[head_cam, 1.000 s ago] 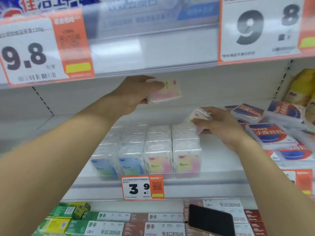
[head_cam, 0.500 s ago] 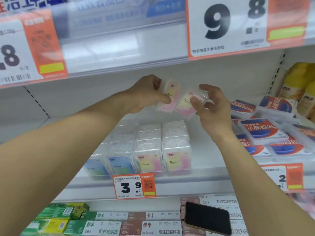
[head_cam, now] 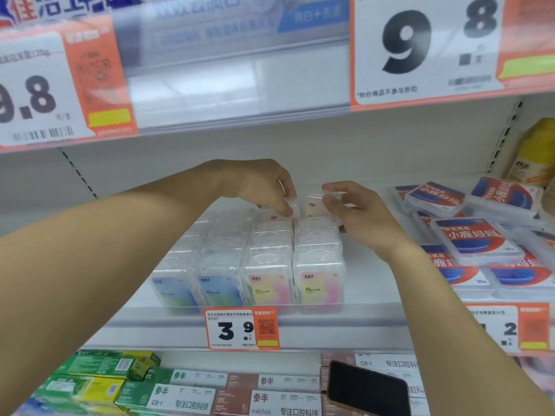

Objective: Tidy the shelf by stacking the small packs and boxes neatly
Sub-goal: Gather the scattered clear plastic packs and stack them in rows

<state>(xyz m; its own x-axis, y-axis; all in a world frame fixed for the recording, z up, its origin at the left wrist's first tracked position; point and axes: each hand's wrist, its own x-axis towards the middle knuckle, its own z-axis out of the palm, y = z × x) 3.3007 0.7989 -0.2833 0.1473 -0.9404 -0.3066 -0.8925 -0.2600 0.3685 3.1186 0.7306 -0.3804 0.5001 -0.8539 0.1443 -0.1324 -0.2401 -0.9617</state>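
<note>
Clear plastic packs with pastel labels stand in several rows point(head_cam: 267, 265) on the middle shelf. My left hand point(head_cam: 264, 187) pinches a pink-labelled clear pack point(head_cam: 274, 214) at the back of the third row. Beside it, my right hand point(head_cam: 357, 211) grips another pink-labelled pack point(head_cam: 313, 204) by its top edge, at the back of the rightmost row. Both packs stand upright, side by side, low against the packs behind the front ones. Whether they rest on the shelf is hidden.
Flat clear boxes with red and blue labels point(head_cam: 468, 238) lie piled loosely at the right. A yellow bottle point(head_cam: 537, 154) stands at the far right. The upper shelf edge with price tags point(head_cam: 420, 52) hangs overhead. A black phone point(head_cam: 368, 388) lies on boxes below.
Both hands have come down from mid-air with their packs to the back of the two right rows. The packs, tilted before, now stand upright side by side.
</note>
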